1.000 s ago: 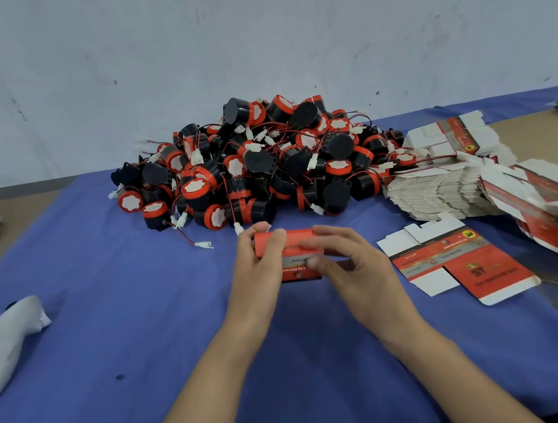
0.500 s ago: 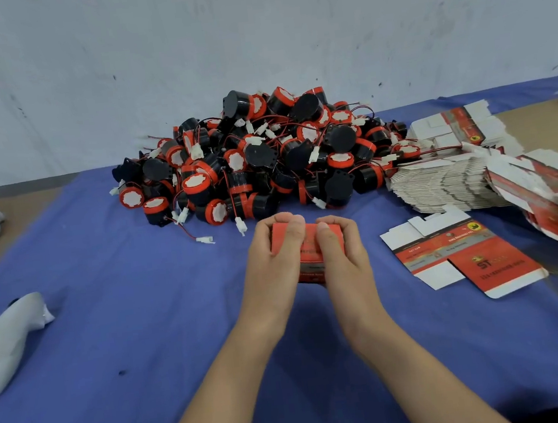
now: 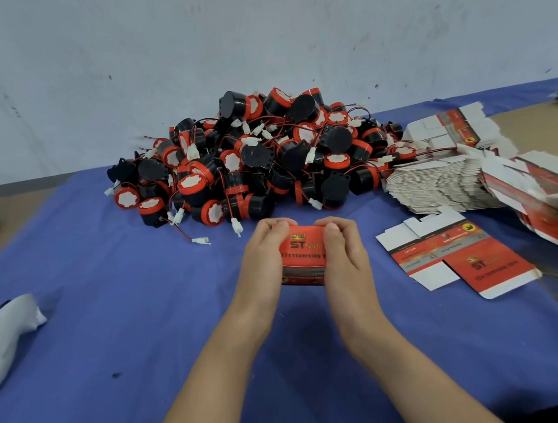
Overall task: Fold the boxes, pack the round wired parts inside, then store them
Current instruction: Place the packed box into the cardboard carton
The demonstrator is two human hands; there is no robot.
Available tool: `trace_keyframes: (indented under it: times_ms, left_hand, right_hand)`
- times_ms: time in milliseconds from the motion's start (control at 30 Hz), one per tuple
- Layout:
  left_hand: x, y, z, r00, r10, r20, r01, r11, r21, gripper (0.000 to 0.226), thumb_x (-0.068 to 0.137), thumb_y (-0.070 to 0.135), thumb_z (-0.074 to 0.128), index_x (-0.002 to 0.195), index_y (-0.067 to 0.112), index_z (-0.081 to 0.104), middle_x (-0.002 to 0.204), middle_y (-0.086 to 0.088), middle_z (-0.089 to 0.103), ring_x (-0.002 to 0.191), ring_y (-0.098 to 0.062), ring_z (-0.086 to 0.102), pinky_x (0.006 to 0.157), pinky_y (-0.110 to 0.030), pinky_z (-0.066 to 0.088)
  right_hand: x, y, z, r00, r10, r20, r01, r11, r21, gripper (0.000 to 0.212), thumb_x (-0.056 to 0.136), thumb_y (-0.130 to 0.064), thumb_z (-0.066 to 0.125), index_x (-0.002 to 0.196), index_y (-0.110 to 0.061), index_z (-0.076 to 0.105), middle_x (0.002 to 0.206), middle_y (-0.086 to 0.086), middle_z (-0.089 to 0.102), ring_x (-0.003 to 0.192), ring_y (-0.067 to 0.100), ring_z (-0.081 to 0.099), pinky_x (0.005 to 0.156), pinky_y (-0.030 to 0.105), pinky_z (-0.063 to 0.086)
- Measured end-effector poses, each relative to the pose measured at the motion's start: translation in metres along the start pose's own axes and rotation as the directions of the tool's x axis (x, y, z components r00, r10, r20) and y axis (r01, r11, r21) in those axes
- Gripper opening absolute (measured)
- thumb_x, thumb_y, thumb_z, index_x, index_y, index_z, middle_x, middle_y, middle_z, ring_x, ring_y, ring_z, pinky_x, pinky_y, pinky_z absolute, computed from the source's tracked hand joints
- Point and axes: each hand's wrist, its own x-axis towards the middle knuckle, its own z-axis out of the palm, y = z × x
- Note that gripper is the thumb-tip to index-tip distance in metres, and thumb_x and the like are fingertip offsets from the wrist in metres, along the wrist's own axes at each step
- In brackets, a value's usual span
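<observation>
grips: my left grip (image 3: 264,261) and right grip (image 3: 344,256) clasped the box (image 3: 305,260).
change: box turned print-side up; folding nearly done, i judged.

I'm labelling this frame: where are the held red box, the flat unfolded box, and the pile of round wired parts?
red box (image 3: 305,260), head view, printed red top face.
flat unfolded box (image 3: 483,267), head view, large red panel.
pile of round wired parts (image 3: 255,156), head view, black part mid-pile.

Ahead, parts heap (image 3: 259,165); rightward, box blanks (image 3: 440,187)
</observation>
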Motion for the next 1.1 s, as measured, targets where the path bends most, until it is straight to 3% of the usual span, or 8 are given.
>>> trace_keyframes:
  times_ms: [67,133,267,400,600,767,1000,1100]
  left_hand:
    - [0.001,0.0,-0.002,1.0,-0.018,0.004,0.018,1.0,-0.008,0.022,0.099,0.035,0.054,0.083,0.028,0.068,0.078,0.007,0.069,0.077,-0.013,0.066,0.076,-0.038,0.054]
    - [0.0,-0.002,-0.002,1.0,-0.002,-0.013,0.002,0.999,0.036,0.018,0.098,0.039,0.057,0.092,0.025,0.067,0.08,0.009,0.07,0.074,-0.008,0.068,0.074,-0.033,0.057]
    - [-0.004,-0.007,-0.004,0.993,0.095,-0.065,-0.079,0.974,0.21,0.013,0.101,0.037,0.053,0.094,0.028,0.059,0.086,0.009,0.066,0.068,0.005,0.063,0.058,-0.013,0.049]
    - [-0.007,-0.006,-0.002,0.99,0.14,-0.022,-0.126,0.941,0.313,0.015,0.103,0.038,0.048,0.096,0.027,0.056,0.089,0.011,0.064,0.076,0.002,0.061,0.064,-0.016,0.047]
    - [-0.003,-0.007,-0.001,0.997,0.08,0.011,-0.08,0.961,0.266,0.018,0.103,0.037,0.05,0.092,0.024,0.056,0.089,0.007,0.064,0.072,0.001,0.062,0.064,-0.02,0.049]
    - [-0.005,-0.006,0.005,0.993,0.113,-0.034,-0.106,0.981,0.162,0.019,0.102,0.032,0.049,0.09,0.024,0.062,0.078,0.013,0.064,0.065,0.004,0.061,0.055,-0.012,0.048]
    - [-0.008,-0.009,0.012,0.981,0.175,-0.088,-0.155,0.969,0.194,0.024,0.106,0.028,0.04,0.092,0.024,0.059,0.088,0.004,0.062,0.065,0.007,0.06,0.051,-0.01,0.045]
    - [-0.008,-0.011,0.013,0.988,0.133,-0.082,-0.116,0.977,0.181,0.024,0.105,0.032,0.042,0.092,0.028,0.061,0.089,0.006,0.064,0.067,0.005,0.061,0.057,-0.015,0.049]
  right_hand:
    - [0.0,0.0,0.001,1.0,0.003,0.022,-0.002,1.0,-0.026,0.021,0.11,-0.031,0.037,0.106,-0.03,0.057,0.095,-0.008,0.061,0.071,-0.01,0.061,0.058,0.01,0.048]
    - [0.001,0.001,0.0,0.998,0.036,0.043,-0.034,0.998,-0.047,0.021,0.11,-0.032,0.038,0.104,-0.033,0.058,0.095,-0.009,0.062,0.074,-0.007,0.062,0.062,0.013,0.051]
    - [0.007,-0.002,-0.003,0.967,0.226,0.118,-0.23,0.973,0.023,0.02,0.107,-0.031,0.046,0.101,-0.032,0.064,0.094,-0.004,0.069,0.088,0.016,0.065,0.087,0.041,0.055]
    - [0.007,-0.003,-0.004,0.966,0.227,0.125,-0.232,0.973,0.021,0.015,0.101,-0.035,0.058,0.107,-0.023,0.065,0.099,0.002,0.074,0.09,0.016,0.07,0.093,0.046,0.056]
    - [0.005,-0.001,-0.004,0.978,0.198,0.072,-0.196,0.98,-0.034,0.016,0.103,-0.036,0.056,0.1,-0.022,0.064,0.096,0.0,0.072,0.088,0.013,0.069,0.096,0.05,0.055]
    - [0.005,-0.002,-0.004,0.981,0.186,0.049,-0.186,0.982,-0.023,0.026,0.104,-0.042,0.05,0.1,-0.021,0.064,0.091,0.001,0.07,0.084,0.013,0.066,0.092,0.047,0.055]
    - [0.005,0.001,-0.004,0.981,0.194,-0.023,-0.194,0.981,0.008,0.034,0.108,-0.041,0.042,0.093,-0.022,0.066,0.088,0.003,0.069,0.078,0.014,0.063,0.083,0.042,0.055]
    - [0.006,0.002,-0.005,0.98,0.198,-0.023,-0.198,0.98,0.018,0.033,0.107,-0.041,0.043,0.091,-0.025,0.067,0.084,-0.002,0.069,0.077,0.013,0.065,0.081,0.04,0.055]
